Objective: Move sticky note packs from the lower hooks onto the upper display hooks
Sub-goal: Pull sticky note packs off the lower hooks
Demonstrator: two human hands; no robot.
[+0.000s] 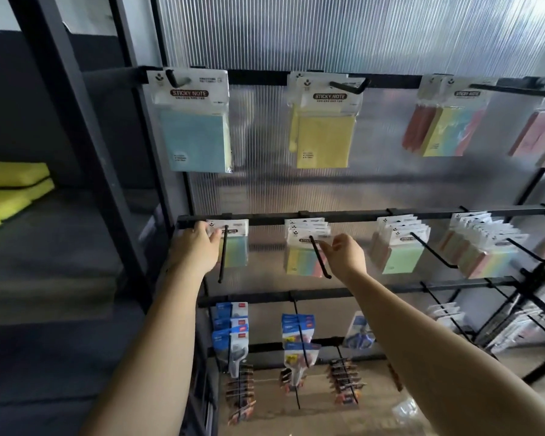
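Pastel pack (233,247) | left hand (199,247) pinches header | right hand (343,256) curled, empty

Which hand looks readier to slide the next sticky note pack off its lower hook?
Probably the left hand: it already pinches the pack on the leftmost lower hook. The right hand only nears its pack.

"STICKY NOTE" — header of blue pack (195,121), yellow pack (324,127)

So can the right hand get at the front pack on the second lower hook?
Probably yes: the right hand is already beside that front pack, and nothing hangs ahead of it on the hook.
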